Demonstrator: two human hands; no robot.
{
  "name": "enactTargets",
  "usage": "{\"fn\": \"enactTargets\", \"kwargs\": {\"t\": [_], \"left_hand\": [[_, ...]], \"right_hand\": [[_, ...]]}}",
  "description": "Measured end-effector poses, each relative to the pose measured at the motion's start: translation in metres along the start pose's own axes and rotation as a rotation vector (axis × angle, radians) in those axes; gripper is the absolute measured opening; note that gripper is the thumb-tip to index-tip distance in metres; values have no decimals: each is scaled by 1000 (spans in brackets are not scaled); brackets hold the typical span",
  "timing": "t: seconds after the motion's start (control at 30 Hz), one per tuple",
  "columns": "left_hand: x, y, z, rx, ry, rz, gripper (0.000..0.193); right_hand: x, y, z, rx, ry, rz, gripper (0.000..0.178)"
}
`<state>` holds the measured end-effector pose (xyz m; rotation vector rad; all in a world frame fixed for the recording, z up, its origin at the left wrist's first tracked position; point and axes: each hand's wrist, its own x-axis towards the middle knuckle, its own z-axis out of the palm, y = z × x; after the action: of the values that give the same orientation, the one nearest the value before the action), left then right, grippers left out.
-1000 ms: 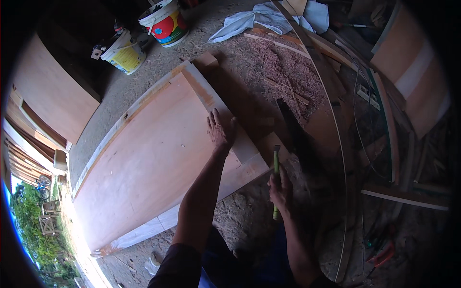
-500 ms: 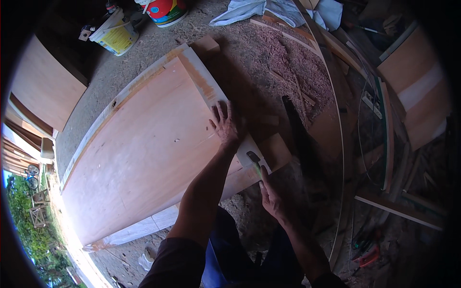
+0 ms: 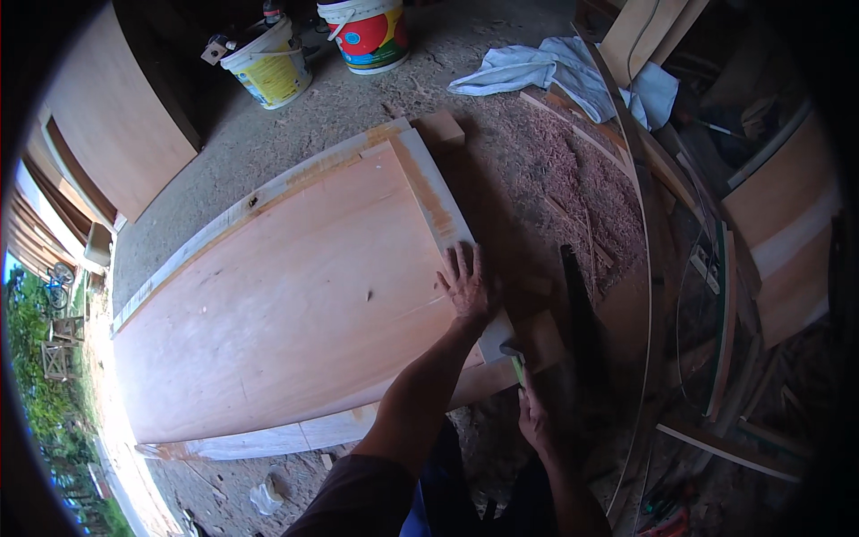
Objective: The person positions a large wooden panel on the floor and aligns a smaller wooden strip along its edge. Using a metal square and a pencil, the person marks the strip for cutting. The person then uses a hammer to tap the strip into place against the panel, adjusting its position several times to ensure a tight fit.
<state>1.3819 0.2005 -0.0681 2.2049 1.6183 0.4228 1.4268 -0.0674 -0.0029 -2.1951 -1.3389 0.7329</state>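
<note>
A large pale wooden panel (image 3: 286,295) with a whitish frame and brownish smears along its edges lies slanting in front of me. My left hand (image 3: 466,285) rests flat on the frame's right-hand strip, fingers spread, holding nothing. Lower down, my right hand (image 3: 535,419) grips what looks like a putty knife (image 3: 518,365) with a green handle and a dark, flat head. That head is at the frame's near right corner; whether it touches the wood I cannot tell. Wooden blocks (image 3: 542,345) show beside the panel's right side.
Two buckets, one yellow and white (image 3: 268,72) and one red and white (image 3: 365,38), stand at the back. Wood shavings (image 3: 599,206) and a pale cloth (image 3: 537,67) lie on the right. A long thin strip (image 3: 650,295) curves past the right side. Boards (image 3: 116,116) lean at the left.
The whole view has shifted, so the panel and buckets appear lower and further right. My left hand keeps its place on the frame. The putty knife has moved slightly toward the frame's corner.
</note>
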Motion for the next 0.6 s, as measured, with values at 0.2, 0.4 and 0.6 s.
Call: {"fn": "enactTargets", "kwargs": {"t": [0.2, 0.4, 0.6], "left_hand": [[-1, 7, -1, -59, -23, 12, 78], [3, -9, 12, -46, 9, 22, 78], [-2, 11, -2, -59, -67, 29, 76]], "right_hand": [[-10, -13, -10, -23, 120, 122, 52], [-9, -21, -22, 1042, -8, 590, 50], [-14, -31, -64, 674, 104, 457, 53]]}}
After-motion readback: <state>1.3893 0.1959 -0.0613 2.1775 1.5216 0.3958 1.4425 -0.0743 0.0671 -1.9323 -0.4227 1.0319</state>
